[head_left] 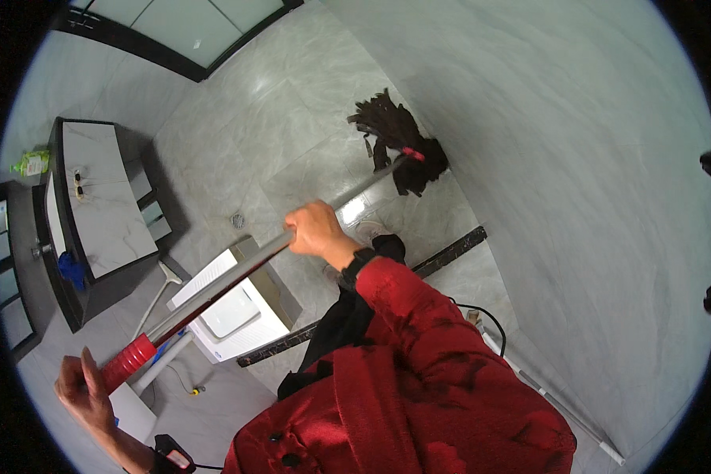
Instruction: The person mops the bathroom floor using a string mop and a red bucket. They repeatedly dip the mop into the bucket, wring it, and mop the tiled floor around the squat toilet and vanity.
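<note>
A long mop runs diagonally across the view, its silvery shaft (245, 267) ending in a red grip (129, 362) at lower left. My right hand (317, 229) is wrapped round the middle of the shaft. At the upper end, my left hand (87, 393) is closed about the end of the red grip, with the thumb sticking up; part of its hold is hidden. The dark, stringy mop head (426, 162) lies on the shiny tiled floor (292, 142), its strands spread out against the foot of the right wall.
A white squat toilet (272, 316) lies beneath the shaft, edged by a dark stone strip (450, 251). Left of it stands a dark cabinet with pale panels (107, 197). A floor drain (238, 220), a glass-panelled door (186, 31) and a pale pole (577, 423) also show.
</note>
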